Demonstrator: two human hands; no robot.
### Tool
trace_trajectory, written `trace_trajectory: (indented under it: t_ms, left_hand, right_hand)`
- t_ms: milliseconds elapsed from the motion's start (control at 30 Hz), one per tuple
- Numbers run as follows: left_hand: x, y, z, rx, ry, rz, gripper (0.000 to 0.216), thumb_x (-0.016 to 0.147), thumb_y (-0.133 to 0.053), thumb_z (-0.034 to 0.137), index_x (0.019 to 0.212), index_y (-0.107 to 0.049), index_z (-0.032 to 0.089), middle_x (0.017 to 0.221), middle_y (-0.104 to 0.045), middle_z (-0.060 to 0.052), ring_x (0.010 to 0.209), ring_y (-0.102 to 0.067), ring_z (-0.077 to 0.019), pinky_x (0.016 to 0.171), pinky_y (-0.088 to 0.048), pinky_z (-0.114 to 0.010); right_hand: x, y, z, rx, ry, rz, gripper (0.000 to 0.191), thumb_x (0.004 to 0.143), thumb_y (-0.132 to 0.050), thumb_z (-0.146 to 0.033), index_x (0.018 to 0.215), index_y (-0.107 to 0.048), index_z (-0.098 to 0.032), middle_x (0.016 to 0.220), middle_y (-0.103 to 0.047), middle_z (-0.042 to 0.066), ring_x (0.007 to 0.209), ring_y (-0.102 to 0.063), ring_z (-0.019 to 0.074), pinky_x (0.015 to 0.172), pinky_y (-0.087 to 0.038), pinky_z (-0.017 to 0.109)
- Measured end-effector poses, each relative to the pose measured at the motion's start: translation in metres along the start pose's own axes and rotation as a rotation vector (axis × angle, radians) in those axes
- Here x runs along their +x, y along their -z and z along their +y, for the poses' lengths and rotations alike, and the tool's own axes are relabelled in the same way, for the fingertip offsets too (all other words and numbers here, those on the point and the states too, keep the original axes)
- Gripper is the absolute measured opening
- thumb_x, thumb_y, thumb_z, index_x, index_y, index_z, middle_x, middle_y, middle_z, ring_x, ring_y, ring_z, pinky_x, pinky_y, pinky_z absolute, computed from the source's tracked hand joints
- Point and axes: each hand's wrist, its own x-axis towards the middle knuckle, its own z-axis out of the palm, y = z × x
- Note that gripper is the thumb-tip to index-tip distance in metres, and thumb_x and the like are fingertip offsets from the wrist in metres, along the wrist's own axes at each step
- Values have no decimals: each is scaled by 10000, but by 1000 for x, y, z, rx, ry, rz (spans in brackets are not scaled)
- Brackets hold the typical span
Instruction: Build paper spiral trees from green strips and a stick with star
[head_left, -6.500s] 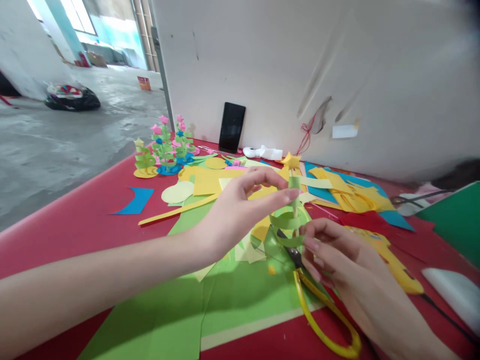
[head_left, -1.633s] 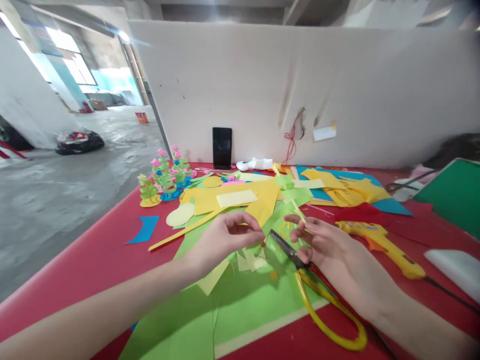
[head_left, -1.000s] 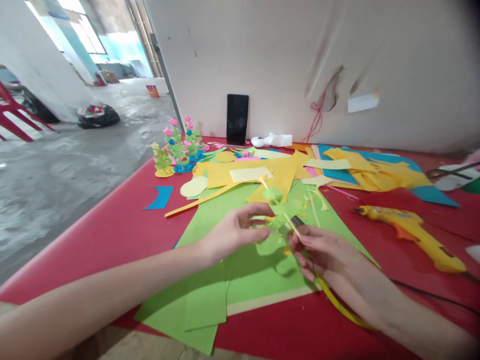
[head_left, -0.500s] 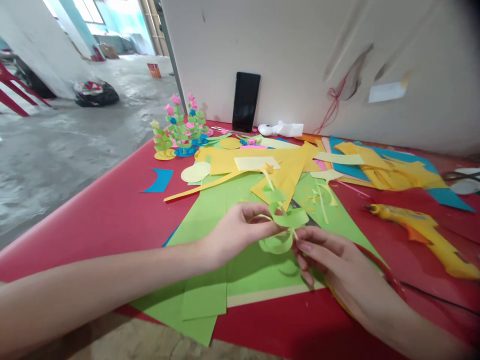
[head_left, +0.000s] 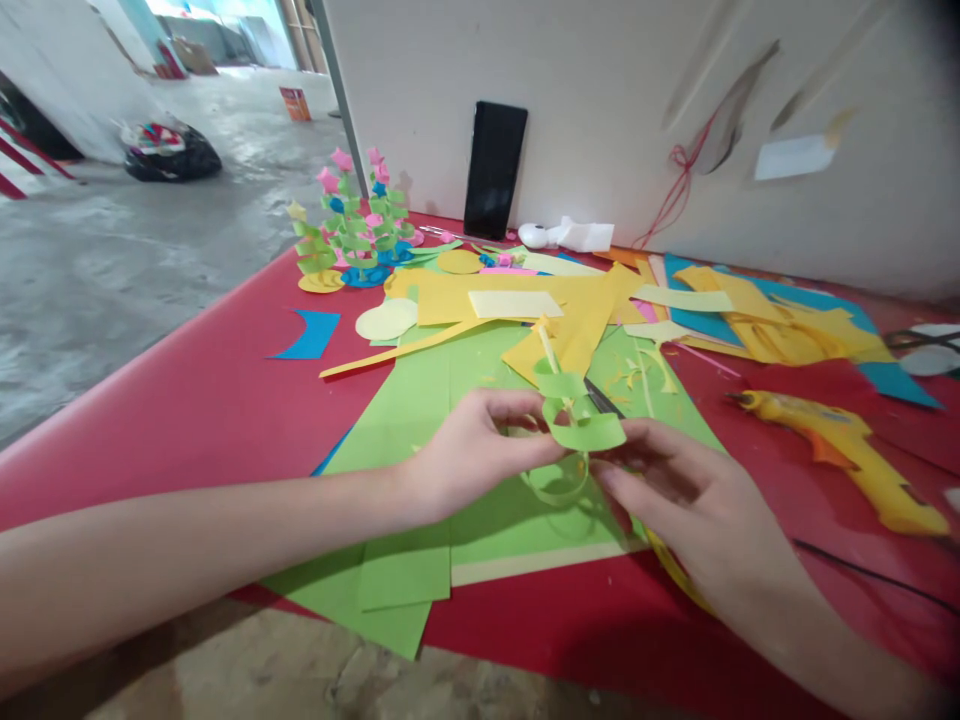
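Observation:
Between my hands is a small paper tree: a light green paper strip (head_left: pixel 589 432) looped in waves along a thin pale stick (head_left: pixel 550 348), with an orange-yellow star at its top. The tree leans slightly to the left. My left hand (head_left: pixel 480 450) pinches the green loops from the left, thumb and forefinger closed. On the other side, my right hand (head_left: pixel 667 485) has its fingers closed at the strip and the lower stick; its fingertips are partly hidden. Below my right hand lie scissors with dark blades (head_left: pixel 602 398) and a yellow-edged handle. Green paper sheets (head_left: pixel 405 560) lie underneath.
A yellow glue gun (head_left: pixel 847 455) lies at the right, near a black cord (head_left: pixel 874 575). Several finished paper trees (head_left: pixel 360 235) stand at the back left. A dark phone (head_left: pixel 495 170) leans against the wall. Yellow paper pieces (head_left: pixel 442 295) cover the back of the red table (head_left: pixel 187 390).
My right hand has shifted its fingers up against the green loops, and the tree has turned slightly. The camera view has tilted downward, so the table items appear higher.

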Motion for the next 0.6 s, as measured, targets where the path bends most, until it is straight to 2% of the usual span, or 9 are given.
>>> trace_trajectory:
  t_ms: [67,133,300,433,600]
  left_hand:
    - [1,0,-1,28,-24,1,78,680,-658,180,743,-671,136,728,-656,5,719,-576,-100,665,-435,-195]
    - [1,0,-2,44,-32,5,73,681,-663,196,723,-665,136,710,-643,8,708,-576,-101,658,-435,-199]
    - [2,1,-4,61,-18,10,118,706,-651,246,735,-653,131,711,-632,-10,717,-591,-126,666,-450,-230]
    - [1,1,-6,74,-16,19,158,691,-668,285,712,-629,134,703,-620,-13,721,-591,-141,660,-458,-245]
    - [1,2,-8,24,-53,34,100,725,-622,239,713,-621,140,706,-609,5,670,-565,-104,631,-441,-216]
  right_hand:
    - [0,0,-2,-34,16,20,208,613,-739,-303,788,-650,-232,733,-635,-3,625,-563,85,505,-468,126]
    - [0,1,-3,-52,11,47,209,605,-740,-307,770,-644,-223,700,-632,-3,578,-560,83,478,-469,134]
    - [3,3,2,-95,-15,32,188,673,-701,-379,763,-633,-228,577,-576,-33,421,-484,63,364,-408,157]
    - [4,3,4,-52,4,9,144,691,-700,-357,764,-638,-250,568,-582,-48,419,-504,67,375,-418,162]
    - [4,3,5,-24,5,5,128,687,-710,-315,771,-649,-241,556,-602,-53,409,-542,76,402,-454,164]
